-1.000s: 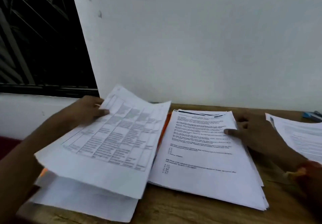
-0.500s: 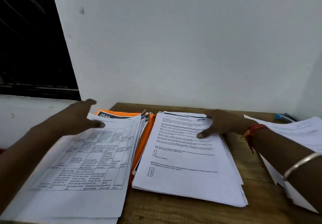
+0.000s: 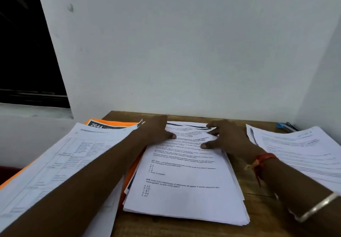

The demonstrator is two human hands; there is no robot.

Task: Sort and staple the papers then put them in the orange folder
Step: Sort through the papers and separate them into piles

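A middle stack of printed papers [image 3: 184, 190] lies on the wooden table [image 3: 258, 196]. My left hand [image 3: 156, 131] rests flat on the stack's far left part. On the far right part is my right hand [image 3: 228, 141]: its thumb presses the top sheet, whose far corner bends up against the fingers. The orange folder [image 3: 114, 123] lies at the left under a pile topped by a sheet with a table grid [image 3: 73, 163]; my left forearm crosses that pile.
A third pile of papers [image 3: 304, 153] lies at the right, overhanging the table edge. A blue stapler [image 3: 282, 126] sits in the far right corner by the wall. White walls close the back and right; a dark window is at the left.
My left hand let go of the grid sheet, which now lies on the left pile, and moved right onto the middle stack. My right hand bent up the top sheet's corner.
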